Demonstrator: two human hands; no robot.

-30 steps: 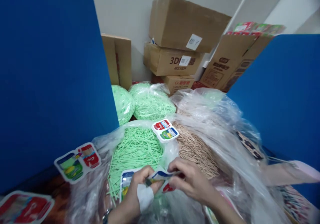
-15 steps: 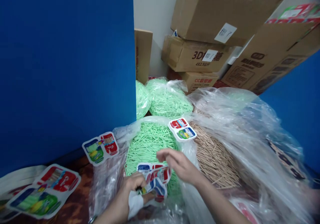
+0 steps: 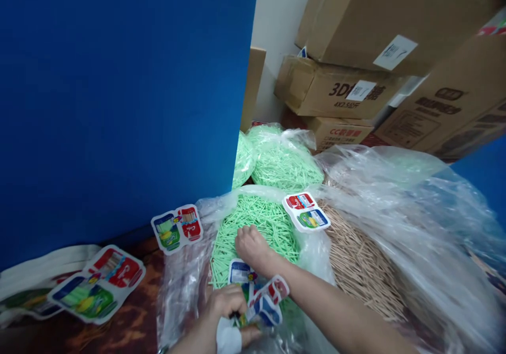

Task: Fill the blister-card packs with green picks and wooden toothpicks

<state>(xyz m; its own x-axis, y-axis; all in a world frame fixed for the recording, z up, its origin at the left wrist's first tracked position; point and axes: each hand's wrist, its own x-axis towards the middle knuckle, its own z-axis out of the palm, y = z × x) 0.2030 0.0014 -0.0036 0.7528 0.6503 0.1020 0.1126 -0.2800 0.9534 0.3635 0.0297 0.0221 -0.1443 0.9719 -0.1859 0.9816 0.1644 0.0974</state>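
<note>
My left hand (image 3: 229,309), with white wrapping around its thumb, is closed on a printed plastic pouch (image 3: 264,309) in red, blue and green, which is bent and folded. Just beyond it, my right hand (image 3: 255,246) presses into the pile of thin green sticks (image 3: 261,214), its fingers curled among them; the fingertips are hidden. These sticks lie in a large clear plastic bag (image 3: 225,206) opened at the top. A flat printed pouch (image 3: 306,211) rests on the bag's right edge, and a similar pouch (image 3: 176,228) lies on its left edge.
Thin brown sticks (image 3: 356,259) fill another clear bag (image 3: 399,195) on the right. Printed pouches (image 3: 98,285) lie at the lower left. Behind are bags of green sticks (image 3: 284,159) and stacked cardboard boxes (image 3: 343,87). A blue panel (image 3: 126,90) stands on the left.
My right hand has moved from above the pouch forward and down into the green sticks, its fingers curling. My left hand still grips the pouch. The whole view has shifted left.
</note>
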